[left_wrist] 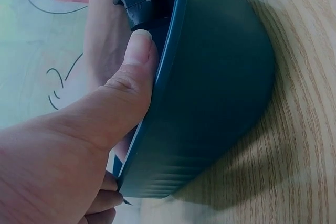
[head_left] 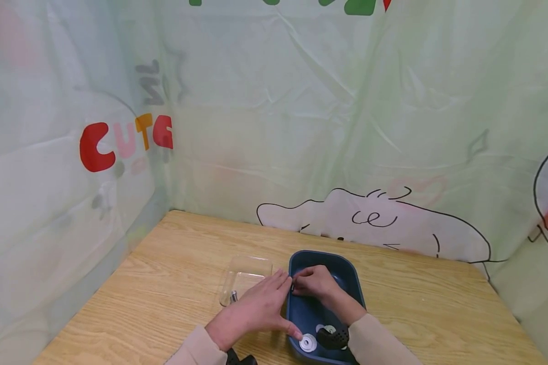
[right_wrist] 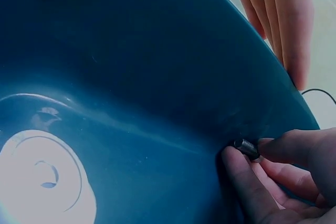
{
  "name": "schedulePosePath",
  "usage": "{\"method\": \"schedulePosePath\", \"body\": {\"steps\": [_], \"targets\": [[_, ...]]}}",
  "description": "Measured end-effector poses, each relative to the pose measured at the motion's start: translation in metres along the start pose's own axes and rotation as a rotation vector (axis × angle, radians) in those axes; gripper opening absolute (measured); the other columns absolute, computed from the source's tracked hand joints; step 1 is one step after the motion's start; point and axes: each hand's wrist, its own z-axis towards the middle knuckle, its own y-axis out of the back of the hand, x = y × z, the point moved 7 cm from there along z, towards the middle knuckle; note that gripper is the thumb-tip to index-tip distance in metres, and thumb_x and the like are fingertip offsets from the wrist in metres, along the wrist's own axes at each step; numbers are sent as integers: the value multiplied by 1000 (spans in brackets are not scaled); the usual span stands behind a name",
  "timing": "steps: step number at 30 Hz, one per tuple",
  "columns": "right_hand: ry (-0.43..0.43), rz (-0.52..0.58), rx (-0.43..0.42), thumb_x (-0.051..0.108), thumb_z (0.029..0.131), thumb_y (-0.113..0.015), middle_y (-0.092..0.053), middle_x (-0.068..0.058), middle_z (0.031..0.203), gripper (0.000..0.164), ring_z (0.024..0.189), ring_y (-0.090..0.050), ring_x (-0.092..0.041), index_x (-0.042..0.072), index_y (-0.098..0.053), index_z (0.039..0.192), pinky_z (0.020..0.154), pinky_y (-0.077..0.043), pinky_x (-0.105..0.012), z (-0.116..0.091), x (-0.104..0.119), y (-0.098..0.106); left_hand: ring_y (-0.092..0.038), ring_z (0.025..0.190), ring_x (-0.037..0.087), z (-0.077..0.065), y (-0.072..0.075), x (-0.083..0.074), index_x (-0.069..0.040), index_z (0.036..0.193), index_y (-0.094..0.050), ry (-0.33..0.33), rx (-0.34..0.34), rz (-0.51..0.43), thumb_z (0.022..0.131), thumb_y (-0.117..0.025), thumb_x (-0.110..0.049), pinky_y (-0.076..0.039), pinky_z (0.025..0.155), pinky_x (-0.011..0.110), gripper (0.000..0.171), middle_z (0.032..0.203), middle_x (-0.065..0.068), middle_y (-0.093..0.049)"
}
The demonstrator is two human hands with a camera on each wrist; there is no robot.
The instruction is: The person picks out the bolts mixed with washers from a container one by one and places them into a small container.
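Note:
A deep blue plastic bin [head_left: 321, 357] stands on the table. My right hand [head_left: 316, 282] reaches inside it, by the far left wall. Between thumb and forefinger it pinches a small dark ridged cylinder [right_wrist: 245, 148], close to the bin's inner corner. My left hand [head_left: 264, 303] rests on the bin's left rim [left_wrist: 167, 56], its fingers straight and its fingertips at the outer side of the rim. The left thumb [left_wrist: 139, 51] lies over the rim toward the inside. White round discs [head_left: 308, 343] lie on the bin floor near its front.
A clear plastic tray [head_left: 237, 266] stands left of the bin, with a small shiny metal piece [head_left: 234, 295] at its near side, partly behind the left hand. Black wrist devices [head_left: 332, 337] sit at both cuffs. A printed curtain [head_left: 278, 152] hangs behind the wooden table [head_left: 164, 284].

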Motion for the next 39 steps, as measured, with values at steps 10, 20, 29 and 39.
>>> {"method": "schedulePosePath", "body": {"steps": [10,20,29,39], "targets": [[-4,7,28,1,95,-59,-74,-15,93,20,81,-73,-22,-10,-69,109,78,-62,-37,-1,2,-2,-23,153,25,-2,1,1,-7,155,-30,0,5,-31,75,-69,-72,-28,123,42,110,164,11,-27],[1,-2,59,1,95,-59,-74,-16,95,21,83,-73,-23,-10,-68,111,79,-62,-37,-6,2,0,-21,154,25,-2,-3,1,-7,156,-29,10,0,-84,75,-69,-71,-29,122,43,111,165,10,-24],[21,-20,40,2,95,-60,-74,-15,95,19,84,-73,-24,-7,-69,109,79,-62,-37,-6,9,7,-16,155,24,-3,-3,5,-7,157,-25,20,-5,-159,77,-69,-69,-25,123,47,110,166,9,-20],[38,0,46,2,94,-61,-73,-16,97,19,82,-71,-22,-7,-70,108,79,-62,-38,-10,16,13,-16,155,25,-6,3,14,-7,158,-23,50,-34,-196,75,-70,-70,-26,123,47,114,166,11,-20]]}}
